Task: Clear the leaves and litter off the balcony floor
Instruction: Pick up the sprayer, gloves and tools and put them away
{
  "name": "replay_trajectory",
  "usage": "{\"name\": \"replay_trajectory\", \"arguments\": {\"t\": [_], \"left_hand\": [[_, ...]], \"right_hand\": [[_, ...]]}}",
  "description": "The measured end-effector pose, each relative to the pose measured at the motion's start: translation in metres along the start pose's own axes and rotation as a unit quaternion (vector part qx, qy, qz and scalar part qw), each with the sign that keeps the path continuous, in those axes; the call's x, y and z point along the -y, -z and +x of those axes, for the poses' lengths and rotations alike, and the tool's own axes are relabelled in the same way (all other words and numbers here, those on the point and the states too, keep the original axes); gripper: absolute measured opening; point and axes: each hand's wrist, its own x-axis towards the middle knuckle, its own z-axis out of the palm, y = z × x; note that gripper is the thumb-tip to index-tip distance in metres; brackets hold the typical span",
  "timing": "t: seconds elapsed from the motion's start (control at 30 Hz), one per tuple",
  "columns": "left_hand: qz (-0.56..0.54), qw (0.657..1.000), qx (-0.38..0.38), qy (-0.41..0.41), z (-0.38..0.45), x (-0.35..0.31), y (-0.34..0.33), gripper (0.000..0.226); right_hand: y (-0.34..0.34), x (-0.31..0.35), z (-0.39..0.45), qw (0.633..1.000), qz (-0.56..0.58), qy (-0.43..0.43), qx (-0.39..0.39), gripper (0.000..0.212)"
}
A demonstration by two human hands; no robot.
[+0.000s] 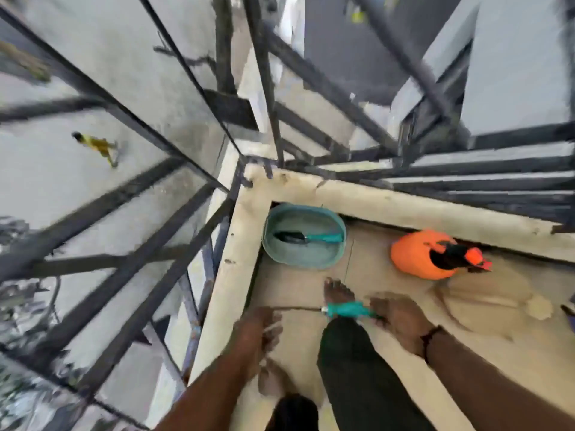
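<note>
Both forearms reach down over the balcony floor (389, 362); right hand (401, 321) grips a teal-handled tool (351, 310) across the feet; left hand (258, 331) is blurred, fingers unclear; I see no leaves; a careless flick could send litter through the railing (174, 225).

Basins: one teal basin (303, 236) in the corner.
Teal-handled tools: two, a trowel (306, 237) and a thin tool (348, 310).
Orange sprayers: one orange sprayer (435, 254).
Hands: two, left hand (259, 329), right hand (401, 318).
Bare feet: two.
</note>
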Motion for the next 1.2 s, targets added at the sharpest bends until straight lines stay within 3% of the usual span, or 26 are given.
{"name": "replay_trajectory", "arguments": {"t": [0.13,0.23,0.33,0.43,0.6,0.7,0.93,1.03,1.1,1.2], "left_hand": [[-0.005,1.0,0.021,-0.006,0.095,-0.015,-0.022,0.016],[0.063,0.997,-0.01,-0.046,0.141,-0.028,-0.034,0.011],[0.193,0.974,-0.037,-0.111,0.172,-0.034,-0.034,0.009],[0.3,0.944,-0.053,-0.128,0.193,-0.024,-0.029,0.037],[0.372,0.922,-0.054,-0.097,0.193,0.016,-0.024,0.043],[0.406,0.909,-0.045,-0.084,0.184,0.047,-0.012,0.044],[0.46,0.887,-0.015,-0.036,0.132,0.097,0.014,0.045],[0.474,0.88,0.002,-0.043,0.082,0.103,0.027,0.045],[0.459,0.887,0.013,-0.045,0.04,0.102,0.033,0.045],[0.51,0.856,0.03,-0.085,-0.039,0.086,0.045,0.041]], "right_hand": [[0.0,0.011,0.1,0.999,0.026,-0.018,0.002,0.025],[-0.014,0.028,0.145,0.999,-0.028,0.037,-0.016,0.019],[-0.03,0.034,0.182,0.999,-0.001,0.049,-0.018,0.01],[-0.05,0.027,0.201,0.997,-0.014,0.058,-0.038,0.018],[-0.079,0.004,0.223,0.981,-0.148,0.107,-0.071,0.018],[-0.081,-0.004,0.217,0.951,-0.268,0.136,-0.077,0.06],[-0.065,-0.012,0.144,0.886,-0.447,0.117,-0.034,0.059],[-0.06,-0.028,0.088,0.825,-0.551,0.123,0.029,0.055],[-0.055,-0.04,0.053,0.768,-0.623,0.121,0.083,0.069],[-0.054,-0.038,-0.021,0.71,-0.683,0.145,0.089,0.089]]}}
